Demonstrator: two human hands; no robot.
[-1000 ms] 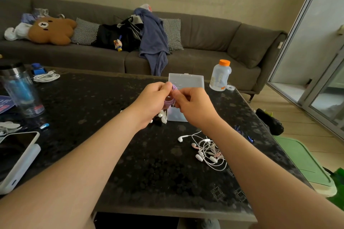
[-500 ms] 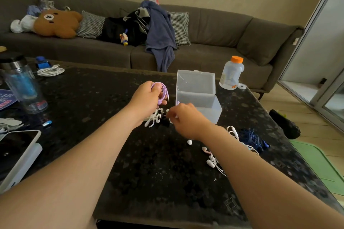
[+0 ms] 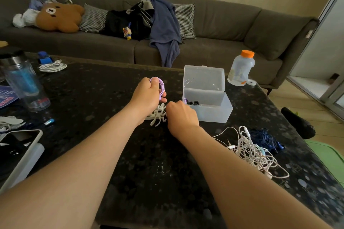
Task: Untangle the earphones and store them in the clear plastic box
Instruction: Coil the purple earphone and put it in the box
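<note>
The left hand [image 3: 147, 96] has its fingers curled round the purple earphones [image 3: 159, 84], a light, limp coil best pinched across all loops. The right hand [image 3: 181, 115] curls just beneath; whether it holds anything, I cannot tell. The clear plastic box [image 3: 212, 115] sits open just beyond its knuckles.

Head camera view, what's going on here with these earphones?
A person's left hand holds a coiled purple earphone cable above the dark table. The right hand is down at some white clips beside the open clear plastic box; whether it grips one is hidden. Tangled white earphones and blue earphones lie on the table, not yet stored.
</note>
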